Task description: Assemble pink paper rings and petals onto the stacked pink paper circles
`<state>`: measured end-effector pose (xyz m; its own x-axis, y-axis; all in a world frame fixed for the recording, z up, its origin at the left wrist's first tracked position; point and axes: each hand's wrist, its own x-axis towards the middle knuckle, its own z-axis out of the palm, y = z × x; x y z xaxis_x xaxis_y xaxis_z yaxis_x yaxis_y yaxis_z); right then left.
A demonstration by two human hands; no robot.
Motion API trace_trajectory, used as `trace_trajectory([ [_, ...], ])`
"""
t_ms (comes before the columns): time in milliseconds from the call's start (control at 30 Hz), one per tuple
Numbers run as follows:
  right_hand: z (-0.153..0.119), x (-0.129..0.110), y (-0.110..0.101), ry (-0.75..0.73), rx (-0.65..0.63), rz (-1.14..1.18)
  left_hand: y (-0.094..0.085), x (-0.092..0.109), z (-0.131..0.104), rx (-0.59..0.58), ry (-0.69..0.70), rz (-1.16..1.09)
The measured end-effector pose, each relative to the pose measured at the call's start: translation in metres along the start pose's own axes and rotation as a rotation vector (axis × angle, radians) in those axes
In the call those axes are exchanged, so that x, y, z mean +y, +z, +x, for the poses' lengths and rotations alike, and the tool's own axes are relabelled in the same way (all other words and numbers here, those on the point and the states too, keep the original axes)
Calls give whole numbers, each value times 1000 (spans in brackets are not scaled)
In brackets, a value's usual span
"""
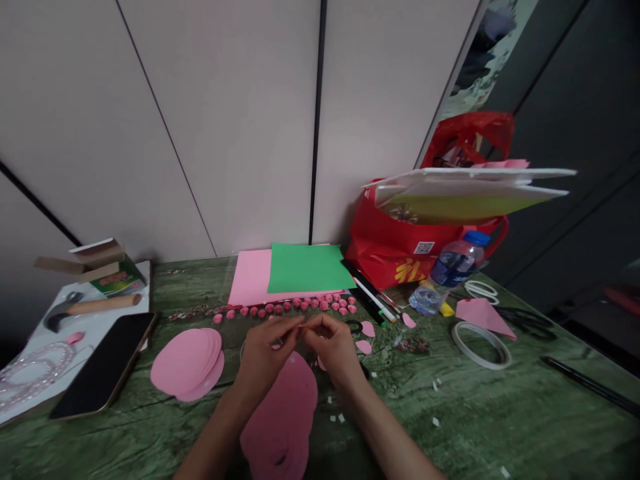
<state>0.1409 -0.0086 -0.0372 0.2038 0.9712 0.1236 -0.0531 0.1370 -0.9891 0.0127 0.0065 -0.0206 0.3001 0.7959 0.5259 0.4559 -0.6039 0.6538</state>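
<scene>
Your thumbs and forefingers are together, pinched on a small pink piece (pixel 301 327) that sits where the two hands meet; the fingertips cover most of it, so its shape cannot be told. This looks like a fine shaping step, worked between the fingertips, and the next move seems to call for a light, even pinch with both hands kept close, since thin paper would crease easily. Your left hand (pixel 270 348) comes in from the lower left, its back turned up and its fingers pointing toward the right; your right hand (pixel 331 341) mirrors it, knuckles raised and fingers bent inward. Both wrists are held above the table (pixel 410 413), and the forearms slant together into a peak. Between them lies a heap of pink paper cutouts (pixel 280 417), with a rounded pink stack (pixel 187 363) to the left. Just beyond your hands runs a row of small pink rosettes (pixel 270 308); behind these lies a green sheet (pixel 307 268) over pink paper (pixel 250 270). To your right are two loose petals (pixel 368 329), white scraps (pixel 341 418) and, farther off, a roll of tape (pixel 457 340).
</scene>
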Motion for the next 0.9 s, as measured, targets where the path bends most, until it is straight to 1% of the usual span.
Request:
trace_trajectory([
  [67,1,2,0,-9,-40,-22,-3,-3,1,-6,-19,-8],
  [133,0,4,0,-65,-88,-101,-8,-6,4,0,-76,-26],
  [233,-2,9,1,-235,-196,-342,-20,-5,8,10,-198,-58],
  [300,-4,15,2,-363,-290,-537,-28,-3,10,12,-251,-74],
  [400,-7,29,7,-465,-395,-737,-36,-2,12,15,-262,-25],
  [500,-6,43,12,-474,-416,-819,-35,-8,11,-21,-216,75],
  [600,-4,50,14,-457,-427,-826,-30,-15,9,-92,-167,203],
  [733,0,42,13,-442,-470,-685,-27,-21,8,-205,-146,402],
  [800,1,33,10,-422,-465,-596,-30,-22,7,-214,-153,470],
  [900,4,20,4,-403,-442,-463,-34,-24,8,-189,-173,511],
])
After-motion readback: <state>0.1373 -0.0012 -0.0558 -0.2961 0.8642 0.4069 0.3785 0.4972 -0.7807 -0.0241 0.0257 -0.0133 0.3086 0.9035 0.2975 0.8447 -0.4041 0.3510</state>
